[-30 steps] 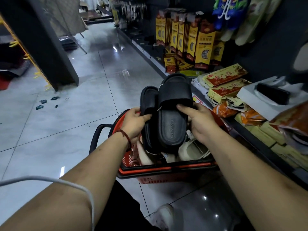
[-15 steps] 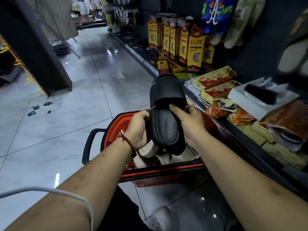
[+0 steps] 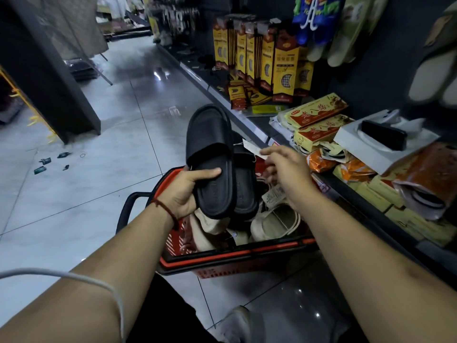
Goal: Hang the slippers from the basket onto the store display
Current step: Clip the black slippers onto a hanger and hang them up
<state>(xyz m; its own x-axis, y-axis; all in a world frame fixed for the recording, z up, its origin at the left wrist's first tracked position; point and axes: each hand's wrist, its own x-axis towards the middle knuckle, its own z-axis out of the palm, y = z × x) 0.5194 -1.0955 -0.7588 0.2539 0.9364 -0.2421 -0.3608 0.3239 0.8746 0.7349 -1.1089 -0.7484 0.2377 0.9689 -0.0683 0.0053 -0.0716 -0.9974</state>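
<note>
My left hand point(image 3: 188, 189) grips a pair of black slippers point(image 3: 215, 167) by the heel end, thumb across the footbed, and holds them upright above the red basket point(image 3: 230, 256). My right hand point(image 3: 284, 167) is just right of the pair, fingertips pinching a white paper tag point(image 3: 252, 149) that hangs from the slippers. Beige slippers point(image 3: 272, 221) lie in the basket below, one with a printed label. On the dark display wall point(image 3: 385, 70) at upper right hang blue slippers point(image 3: 314, 18) and pale ones point(image 3: 346, 35).
A low shelf point(image 3: 254, 120) along the right holds yellow insole packs point(image 3: 284, 65), flat yellow boxes point(image 3: 316, 112) and a white box point(image 3: 380, 144). A dark rack point(image 3: 49, 78) stands at left on the tiled floor. My white shoe point(image 3: 237, 323) is below the basket.
My right hand has let go of the slippers and moved right to pinch the paper tag. My left hand now holds the pair alone, thumb across the footbed.
</note>
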